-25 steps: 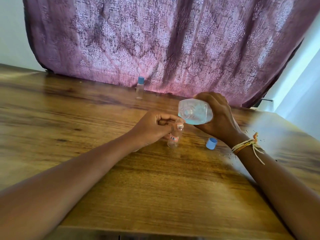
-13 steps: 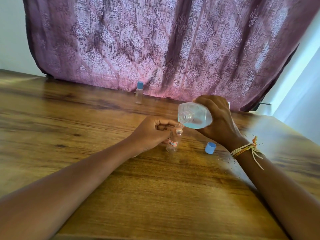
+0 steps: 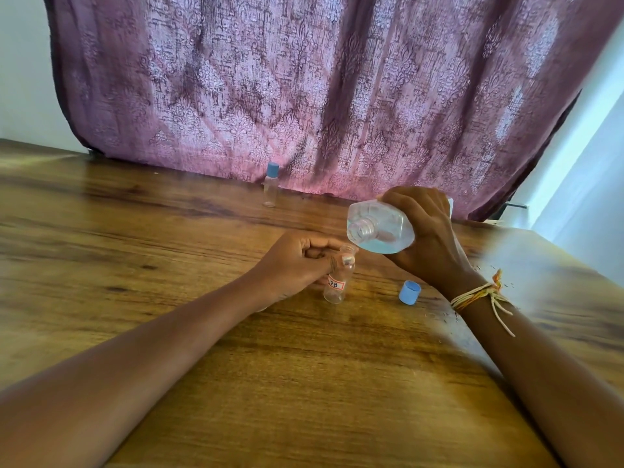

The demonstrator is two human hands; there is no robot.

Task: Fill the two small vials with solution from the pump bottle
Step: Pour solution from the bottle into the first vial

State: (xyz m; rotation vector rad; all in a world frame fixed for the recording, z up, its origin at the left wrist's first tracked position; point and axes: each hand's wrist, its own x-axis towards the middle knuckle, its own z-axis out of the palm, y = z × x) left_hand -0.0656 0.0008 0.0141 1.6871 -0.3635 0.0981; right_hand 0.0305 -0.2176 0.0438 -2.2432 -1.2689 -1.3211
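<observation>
My left hand (image 3: 297,265) pinches a small clear vial (image 3: 336,288) with a red-bordered label, standing open on the wooden table (image 3: 135,251). My right hand (image 3: 429,238) grips a clear bottle (image 3: 381,231) of pale blue solution, tipped on its side with its open neck just above and right of the vial's mouth. The pump top is not on the bottle. A second small vial (image 3: 270,187) with a blue cap stands at the back by the curtain.
A loose blue cap (image 3: 409,292) lies on the table just right of the held vial. A purple patterned curtain (image 3: 304,89) hangs behind the table's far edge. The table's right edge runs diagonally near my right forearm.
The bottle's neck has lowered slightly and turned more toward the vial's mouth. My left hand keeps the vial in the same spot. The camera has tilted up a little.
</observation>
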